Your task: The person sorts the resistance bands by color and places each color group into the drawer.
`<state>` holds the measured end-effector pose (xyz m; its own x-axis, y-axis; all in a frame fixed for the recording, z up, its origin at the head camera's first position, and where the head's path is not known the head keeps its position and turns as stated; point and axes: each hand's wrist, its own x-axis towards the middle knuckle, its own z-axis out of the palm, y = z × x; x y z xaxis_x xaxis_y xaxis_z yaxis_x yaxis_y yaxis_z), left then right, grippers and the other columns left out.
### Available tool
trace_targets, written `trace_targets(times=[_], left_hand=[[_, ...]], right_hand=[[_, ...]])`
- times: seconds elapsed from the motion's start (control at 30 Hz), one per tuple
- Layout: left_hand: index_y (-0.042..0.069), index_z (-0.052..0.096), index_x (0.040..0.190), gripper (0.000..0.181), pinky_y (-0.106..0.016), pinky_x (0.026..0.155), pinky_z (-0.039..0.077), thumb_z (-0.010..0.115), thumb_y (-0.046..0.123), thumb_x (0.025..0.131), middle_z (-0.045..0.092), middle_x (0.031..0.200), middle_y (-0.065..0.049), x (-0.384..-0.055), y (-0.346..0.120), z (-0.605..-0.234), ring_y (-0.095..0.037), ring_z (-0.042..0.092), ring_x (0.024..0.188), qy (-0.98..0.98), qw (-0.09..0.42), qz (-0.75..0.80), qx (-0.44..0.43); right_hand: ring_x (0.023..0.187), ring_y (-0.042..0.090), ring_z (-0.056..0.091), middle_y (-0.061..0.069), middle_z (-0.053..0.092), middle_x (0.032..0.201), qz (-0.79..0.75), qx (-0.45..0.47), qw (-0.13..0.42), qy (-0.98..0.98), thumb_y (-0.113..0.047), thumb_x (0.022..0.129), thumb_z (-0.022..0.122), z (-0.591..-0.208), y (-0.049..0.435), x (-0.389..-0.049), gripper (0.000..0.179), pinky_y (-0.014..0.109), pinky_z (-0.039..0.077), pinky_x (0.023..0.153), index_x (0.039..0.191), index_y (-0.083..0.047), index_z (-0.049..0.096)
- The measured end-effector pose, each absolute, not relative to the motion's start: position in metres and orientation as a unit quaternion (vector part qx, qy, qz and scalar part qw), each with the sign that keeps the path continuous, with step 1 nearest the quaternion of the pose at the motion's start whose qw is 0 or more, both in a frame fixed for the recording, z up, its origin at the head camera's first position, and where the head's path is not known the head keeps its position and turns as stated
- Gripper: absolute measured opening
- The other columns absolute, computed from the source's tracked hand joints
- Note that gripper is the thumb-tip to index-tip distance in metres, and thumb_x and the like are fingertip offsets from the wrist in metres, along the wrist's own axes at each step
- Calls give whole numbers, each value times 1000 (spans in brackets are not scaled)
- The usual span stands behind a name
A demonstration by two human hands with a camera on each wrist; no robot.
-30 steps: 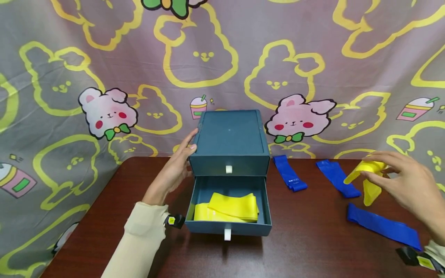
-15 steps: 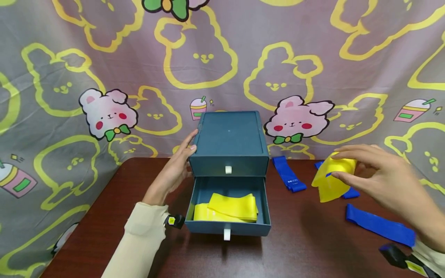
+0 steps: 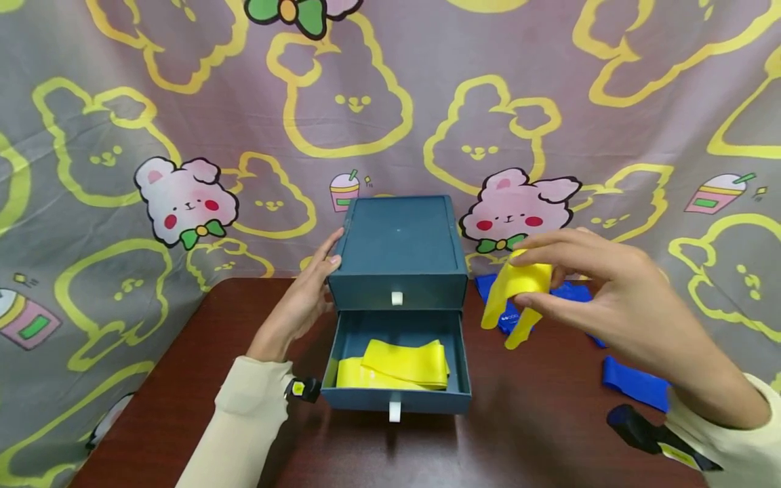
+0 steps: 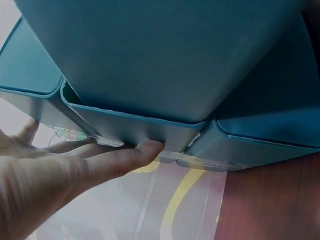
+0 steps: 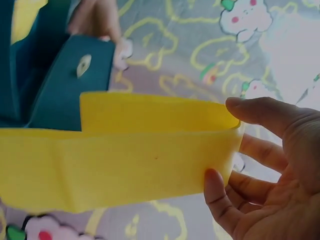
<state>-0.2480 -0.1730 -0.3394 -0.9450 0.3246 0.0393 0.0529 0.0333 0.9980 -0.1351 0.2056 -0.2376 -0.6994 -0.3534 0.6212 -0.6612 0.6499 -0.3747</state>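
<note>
A dark teal two-drawer box stands on the table with its lower drawer pulled out. Yellow resistance bands lie folded in that drawer. My left hand rests against the box's left side, its fingers fairly straight; the left wrist view shows the fingertips touching the teal wall. To the right of the box, above the table, my right hand pinches a yellow resistance band between thumb and fingers. In the right wrist view that band hangs as a folded loop from the fingers.
Blue resistance bands lie on the brown table at the right: one nearer the front, others partly behind the right hand. The upper drawer is closed. A patterned curtain hangs behind the table.
My right hand has carried the yellow band leftward from the far right, over the blue bands, toward the box. The left hand and the drawer have stayed in place.
</note>
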Motion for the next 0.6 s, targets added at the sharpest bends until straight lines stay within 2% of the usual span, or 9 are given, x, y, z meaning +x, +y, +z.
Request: trace_targets(times=[0.1, 0.23, 0.37, 0.5, 0.6], left_hand=[[51, 13, 165, 62, -77, 115, 31, 42, 47, 111, 3, 175, -3, -249, -173, -340, -50, 33, 150, 713, 101, 682, 130], [52, 13, 164, 61, -76, 115, 32, 42, 47, 111, 4, 175, -3, -249, -173, -340, -49, 36, 148, 713, 101, 682, 127], [51, 11, 165, 61, -75, 115, 33, 40, 46, 111, 3, 175, -3, -248, -174, -340, -49, 36, 148, 713, 100, 682, 130], [51, 11, 165, 61, -75, 115, 33, 40, 46, 111, 2, 175, -3, -247, -175, -339, -49, 36, 148, 713, 99, 681, 131], [51, 12, 165, 61, -75, 114, 34, 41, 47, 111, 2, 175, -2, -247, -175, -339, -49, 36, 148, 714, 99, 681, 131]], right_hand=[[84, 2, 61, -16, 69, 117, 310, 317, 248, -862, -3, 75, 93, -232, 193, -136, 49, 10, 52, 76, 116, -27, 78], [87, 1, 62, -15, 71, 116, 323, 353, 238, -845, -3, 74, 93, -225, 175, -139, 47, 13, 55, 72, 113, -23, 78], [89, 2, 62, -8, 73, 119, 338, 385, 227, -828, -6, 77, 92, -223, 156, -143, 40, 18, 54, 68, 112, -19, 78], [88, 4, 61, -5, 73, 120, 359, 394, 189, -824, -9, 82, 89, -226, 136, -147, 31, 23, 54, 66, 111, -16, 79], [89, 6, 61, -5, 73, 120, 376, 400, 159, -821, -12, 84, 88, -230, 121, -150, 28, 25, 55, 71, 111, -16, 80]])
